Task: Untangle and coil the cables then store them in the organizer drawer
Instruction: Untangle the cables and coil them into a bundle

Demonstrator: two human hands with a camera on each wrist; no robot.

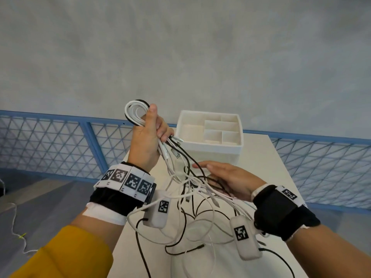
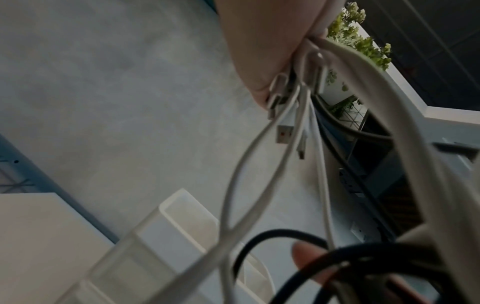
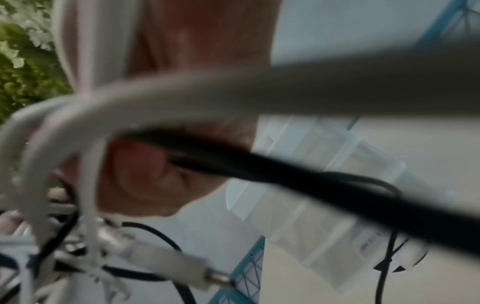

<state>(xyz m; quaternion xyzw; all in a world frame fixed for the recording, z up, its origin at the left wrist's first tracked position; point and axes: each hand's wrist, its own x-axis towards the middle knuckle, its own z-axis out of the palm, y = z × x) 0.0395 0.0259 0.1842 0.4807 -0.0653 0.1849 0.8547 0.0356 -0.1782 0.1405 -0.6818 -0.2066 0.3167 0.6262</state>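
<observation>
My left hand (image 1: pixel 149 135) is raised above the table's left edge and grips a bunch of white and black cables, whose looped tops (image 1: pixel 134 113) stick out above my thumb. Their tails and USB plugs (image 2: pixel 284 134) hang down into a loose tangle (image 1: pixel 192 189). Lower and to the right, my right hand (image 1: pixel 226 177) is flat with straight fingers, and strands of the tangle drape across it (image 3: pixel 182 92). The white organizer drawer (image 1: pixel 212 149), with several bare compartments, stands on the table just beyond both hands.
The narrow white table (image 1: pixel 267 163) runs away from me, and more cable ends trail over its near part (image 1: pixel 186 251). A blue mesh railing (image 1: pixel 60 141) lines both sides, with grey floor far below. Green plants (image 2: pixel 355 35) show in the left wrist view.
</observation>
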